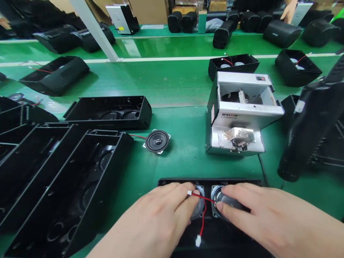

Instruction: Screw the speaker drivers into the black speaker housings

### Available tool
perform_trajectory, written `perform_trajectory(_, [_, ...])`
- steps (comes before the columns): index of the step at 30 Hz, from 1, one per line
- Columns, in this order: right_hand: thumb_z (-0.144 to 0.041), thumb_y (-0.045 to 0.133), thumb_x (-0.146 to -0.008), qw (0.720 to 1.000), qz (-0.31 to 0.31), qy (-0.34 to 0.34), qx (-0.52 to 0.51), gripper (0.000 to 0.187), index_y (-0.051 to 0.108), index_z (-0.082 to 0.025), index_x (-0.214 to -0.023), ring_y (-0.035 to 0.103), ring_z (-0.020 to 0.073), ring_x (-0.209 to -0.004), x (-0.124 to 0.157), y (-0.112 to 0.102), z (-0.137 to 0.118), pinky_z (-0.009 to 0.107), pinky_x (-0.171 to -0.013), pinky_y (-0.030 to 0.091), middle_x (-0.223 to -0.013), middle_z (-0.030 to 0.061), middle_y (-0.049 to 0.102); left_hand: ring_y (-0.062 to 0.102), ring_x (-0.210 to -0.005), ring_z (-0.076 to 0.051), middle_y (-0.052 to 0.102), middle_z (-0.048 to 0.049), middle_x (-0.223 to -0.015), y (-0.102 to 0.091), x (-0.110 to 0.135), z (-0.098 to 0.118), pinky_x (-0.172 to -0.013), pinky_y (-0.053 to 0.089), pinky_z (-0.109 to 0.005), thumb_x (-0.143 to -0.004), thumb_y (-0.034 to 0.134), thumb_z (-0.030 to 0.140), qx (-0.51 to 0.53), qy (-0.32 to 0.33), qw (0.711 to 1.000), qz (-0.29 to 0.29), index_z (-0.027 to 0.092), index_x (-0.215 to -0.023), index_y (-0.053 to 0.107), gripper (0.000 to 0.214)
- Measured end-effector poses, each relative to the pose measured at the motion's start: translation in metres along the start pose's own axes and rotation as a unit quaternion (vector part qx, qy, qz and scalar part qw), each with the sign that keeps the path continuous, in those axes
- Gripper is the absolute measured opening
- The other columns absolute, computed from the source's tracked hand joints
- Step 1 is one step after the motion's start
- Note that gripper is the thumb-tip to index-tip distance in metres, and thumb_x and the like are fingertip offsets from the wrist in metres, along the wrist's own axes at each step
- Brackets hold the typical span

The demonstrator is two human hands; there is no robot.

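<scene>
A black speaker housing [172,182] lies on the green bench right in front of me. Two round speaker drivers sit in it side by side. My left hand [161,211] rests on the left driver [199,211], fingers pressed together over it. My right hand [249,211] covers the right driver [223,199], fingertips pressing on its metal back. A red wire [202,215] with white plugs runs between the two drivers and hangs down toward me.
A loose speaker driver [157,141] with a red lead lies mid-bench. Several empty black housings [80,179] are stacked at the left. A grey screw feeder [238,118] stands ahead right, a black tool [309,122] at the far right. More housings lie on the conveyor [166,79] behind.
</scene>
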State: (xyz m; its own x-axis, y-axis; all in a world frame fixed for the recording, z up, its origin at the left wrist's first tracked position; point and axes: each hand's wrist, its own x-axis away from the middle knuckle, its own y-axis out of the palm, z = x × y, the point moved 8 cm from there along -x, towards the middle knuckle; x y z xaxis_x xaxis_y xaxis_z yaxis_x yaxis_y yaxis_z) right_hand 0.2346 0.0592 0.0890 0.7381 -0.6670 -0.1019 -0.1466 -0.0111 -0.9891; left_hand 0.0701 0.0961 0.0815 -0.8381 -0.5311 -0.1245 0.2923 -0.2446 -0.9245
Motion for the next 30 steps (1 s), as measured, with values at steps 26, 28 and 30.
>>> perform_trajectory(26, [-0.003,0.066,-0.09,0.991,-0.067,0.023,-0.112,0.041,0.065,-0.022,-0.126,0.073,0.0257,-0.103,0.008,0.015,0.009,0.042,-0.09,0.068,-0.124,0.0066,0.073,0.082,-0.113,-0.027,0.083,-0.002,-0.129,0.001,-0.006,-0.009,-0.098,0.07,-0.046,-0.099,0.072,0.005,0.068,-0.06,0.996,-0.018,0.024,-0.124,0.074,0.032])
perform_trajectory(28, [-0.004,0.065,-0.091,0.991,-0.071,0.026,-0.113,0.038,0.065,-0.022,-0.125,0.072,0.0256,-0.104,0.008,0.017,0.009,0.041,-0.092,0.067,-0.124,0.0068,0.073,0.082,-0.112,-0.028,0.083,-0.0023,-0.128,0.001,-0.006,-0.01,-0.097,0.07,-0.047,-0.097,0.076,0.004,0.073,-0.066,0.995,-0.016,0.024,-0.123,0.075,0.033])
perform_trajectory(30, [-0.004,0.064,-0.093,0.991,-0.071,0.024,-0.108,0.038,0.066,-0.022,-0.127,0.072,0.0256,-0.104,0.008,0.018,0.008,0.041,-0.091,0.066,-0.123,0.007,0.073,0.082,-0.111,-0.029,0.082,-0.0025,-0.128,0.004,-0.006,-0.011,-0.096,0.07,-0.048,-0.095,0.08,0.004,0.081,-0.073,0.994,-0.021,0.025,-0.123,0.076,0.036])
